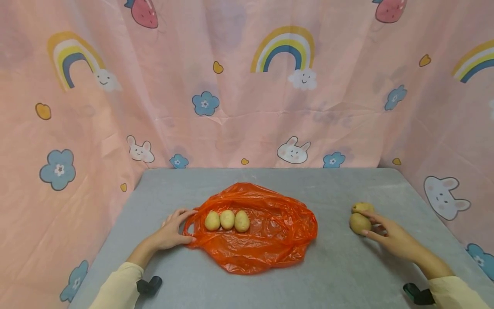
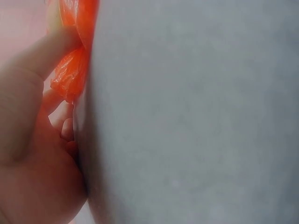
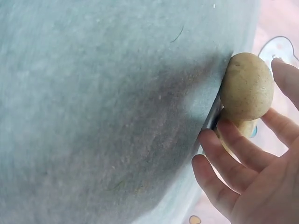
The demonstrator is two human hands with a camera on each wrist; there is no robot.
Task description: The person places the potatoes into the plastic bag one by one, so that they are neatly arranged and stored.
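Lying between thumb and forefinger of right grip (image 1: 394,240): nearer potato (image 1: 359,224).

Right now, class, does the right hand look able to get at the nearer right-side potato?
Likely yes: the right hand is at the nearer potato, and nothing visible lies between them.

A pink curtain (image 1: 347,51) rises past the far edge of the grey desk (image 1: 332,266) and runs along its left and right edges. Two blue flowers (image 1: 334,160) are printed on it right at the far edge, a rabbit (image 1: 294,151) between them, with another rabbit by the far left corner and a yellow heart (image 1: 396,161) by the far right one. Higher up come rainbows (image 1: 283,38) with smiling clouds (image 1: 303,80), and higher still, strawberries (image 1: 390,10).
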